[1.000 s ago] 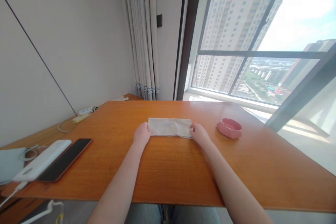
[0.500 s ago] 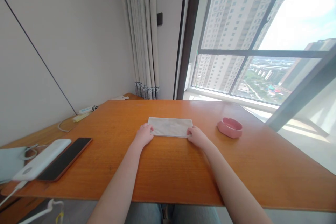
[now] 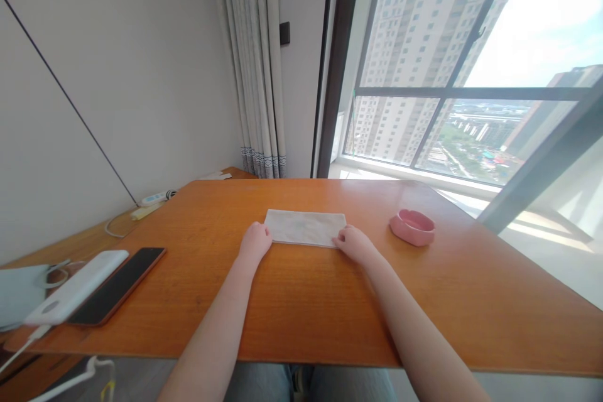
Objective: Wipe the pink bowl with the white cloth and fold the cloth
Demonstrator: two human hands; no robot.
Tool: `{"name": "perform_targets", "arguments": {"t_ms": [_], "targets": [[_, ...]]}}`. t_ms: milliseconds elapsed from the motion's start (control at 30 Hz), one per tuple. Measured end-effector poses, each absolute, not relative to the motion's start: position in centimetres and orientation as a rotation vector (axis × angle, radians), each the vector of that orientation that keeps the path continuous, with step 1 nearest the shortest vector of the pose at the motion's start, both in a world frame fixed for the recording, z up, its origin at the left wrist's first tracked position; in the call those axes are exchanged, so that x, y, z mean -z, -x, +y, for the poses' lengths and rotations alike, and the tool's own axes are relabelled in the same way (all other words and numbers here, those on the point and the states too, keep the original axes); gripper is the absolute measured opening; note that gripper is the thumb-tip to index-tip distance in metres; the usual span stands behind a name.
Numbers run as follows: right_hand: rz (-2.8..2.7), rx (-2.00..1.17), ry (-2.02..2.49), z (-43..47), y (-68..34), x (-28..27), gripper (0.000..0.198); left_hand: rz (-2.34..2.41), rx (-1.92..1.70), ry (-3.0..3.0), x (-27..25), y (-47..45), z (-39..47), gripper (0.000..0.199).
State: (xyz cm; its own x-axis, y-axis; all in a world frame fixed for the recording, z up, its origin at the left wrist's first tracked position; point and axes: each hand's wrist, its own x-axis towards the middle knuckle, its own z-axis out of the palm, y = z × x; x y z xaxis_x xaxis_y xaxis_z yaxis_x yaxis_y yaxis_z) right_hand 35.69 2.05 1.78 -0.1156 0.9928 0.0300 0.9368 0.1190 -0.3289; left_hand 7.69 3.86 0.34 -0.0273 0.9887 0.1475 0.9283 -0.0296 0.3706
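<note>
A white folded cloth (image 3: 306,227) lies flat on the wooden table, a long rectangle with its long side toward me. My left hand (image 3: 255,242) is closed at the cloth's near left corner, fingers curled under and covering that corner. At the near right corner, the thumb and fingers of my right hand (image 3: 352,243) pinch the cloth's edge. Both forearms stretch out over the table from its front edge.
A pink angular bowl (image 3: 412,228) stands right of my right hand. To the left lie a black phone (image 3: 117,286) and a white power bank (image 3: 75,286) with a cable. A power strip (image 3: 154,199) is by the wall; a window (image 3: 466,94) is beyond.
My left hand has shifted slightly left, its fingers drawn in more at the cloth's corner. The right hand's fingers have slid a little left along the near edge. The cloth stays flat.
</note>
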Motion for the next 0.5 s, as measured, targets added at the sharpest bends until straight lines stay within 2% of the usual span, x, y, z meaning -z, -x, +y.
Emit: {"name": "perform_targets", "arguments": {"t_ms": [67, 200, 367, 500], "targets": [[-2.152, -0.280, 1.923, 2.2, -35.5, -1.4, 0.019, 2.143, -0.545, -2.034, -0.4, -7.7, 3.8, 0.018], [-2.132, -0.254, 1.941, 2.4, -35.2, -0.7, 0.011, 2.261, -0.435, -1.920, -0.4, -7.5, 3.7, 0.042], [-2.119, -0.283, 1.923, 2.4, -35.3, -0.6, 0.014, 2.171, -0.390, -1.917, 0.2, -7.4, 4.2, 0.030], [-2.141, -0.145, 1.835, 2.2, -34.8, -0.6, 0.042, 2.127, -0.464, -1.965, 0.3, -7.6, 4.7, 0.021]]}}
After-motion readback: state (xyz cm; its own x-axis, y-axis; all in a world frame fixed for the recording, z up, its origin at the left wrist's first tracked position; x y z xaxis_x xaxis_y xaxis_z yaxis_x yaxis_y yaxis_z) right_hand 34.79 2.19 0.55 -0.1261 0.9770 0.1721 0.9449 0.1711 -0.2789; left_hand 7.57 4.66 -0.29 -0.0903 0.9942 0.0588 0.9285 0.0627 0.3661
